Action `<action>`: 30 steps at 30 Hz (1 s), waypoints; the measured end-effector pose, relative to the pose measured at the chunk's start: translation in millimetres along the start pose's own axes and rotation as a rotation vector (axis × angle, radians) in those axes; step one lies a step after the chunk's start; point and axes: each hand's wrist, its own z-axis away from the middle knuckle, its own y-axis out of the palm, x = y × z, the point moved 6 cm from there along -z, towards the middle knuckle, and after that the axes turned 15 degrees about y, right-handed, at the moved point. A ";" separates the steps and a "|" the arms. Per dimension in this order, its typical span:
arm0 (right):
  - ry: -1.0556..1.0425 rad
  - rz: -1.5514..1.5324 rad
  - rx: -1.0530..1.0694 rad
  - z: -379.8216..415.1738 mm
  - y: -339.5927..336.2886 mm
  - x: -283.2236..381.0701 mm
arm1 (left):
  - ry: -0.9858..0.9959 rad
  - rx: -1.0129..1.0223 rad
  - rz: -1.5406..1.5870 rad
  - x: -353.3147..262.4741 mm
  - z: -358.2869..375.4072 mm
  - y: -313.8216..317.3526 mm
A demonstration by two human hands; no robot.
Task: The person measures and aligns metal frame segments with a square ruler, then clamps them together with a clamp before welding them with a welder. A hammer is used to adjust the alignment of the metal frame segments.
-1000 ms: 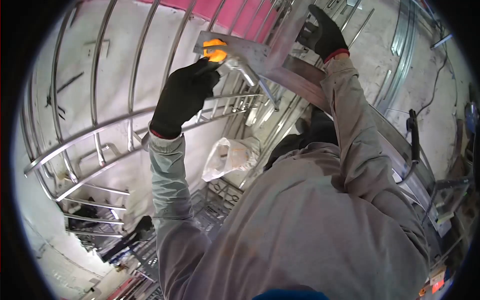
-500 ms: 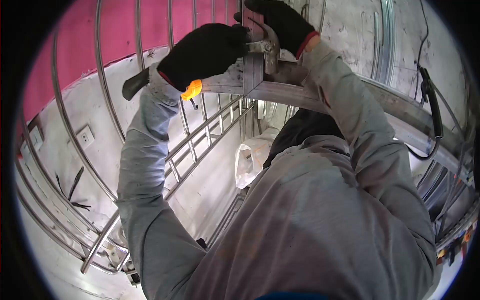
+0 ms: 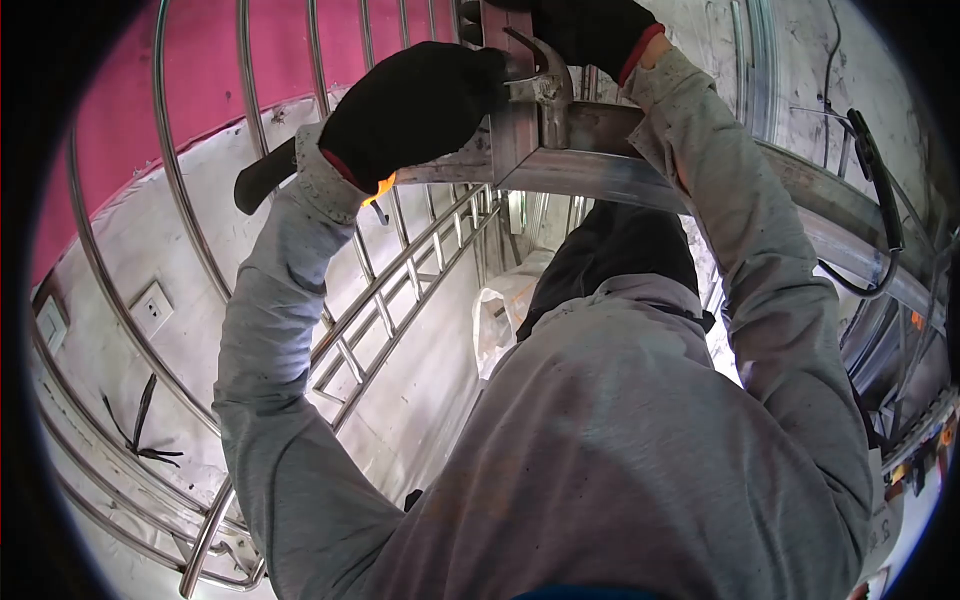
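Note:
My left hand (image 3: 410, 110), in a black glove with a red cuff, is closed around a claw hammer. The hammer head (image 3: 550, 95) lies against the side of an upright metal post (image 3: 514, 140), and its dark handle (image 3: 265, 178) sticks out past my wrist. Below that wrist a yellow-orange piece (image 3: 380, 188) with a small hook shows; most of it is hidden. My right hand (image 3: 590, 35), gloved alike, grips the post near its top, fingertips showing on the far side. The post meets a horizontal metal beam (image 3: 600, 172).
Curved shiny bars (image 3: 172, 150) stand on the left before a pink and white wall with a socket (image 3: 152, 308). Below is a ladder-like metal rail (image 3: 400, 290) and a white bag (image 3: 492, 325). A black-handled tool (image 3: 875, 180) with a cable hangs at right.
The view has shifted slightly, and the post and both hands sit a little further right. Less of the yellow-orange piece shows. The hammer stays in my left hand, its head beside the post.

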 end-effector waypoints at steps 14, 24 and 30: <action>0.001 0.045 0.059 -2.0 0.3 -0.6 | -0.367 0.110 0.174 2.0 6.1 5.8; -0.244 0.826 -0.142 4.4 5.4 20.3 | -0.145 0.053 0.220 10.8 8.0 4.1; 0.054 -0.025 -0.032 0.5 4.6 -0.4 | -0.048 -0.013 0.041 -8.7 2.7 1.0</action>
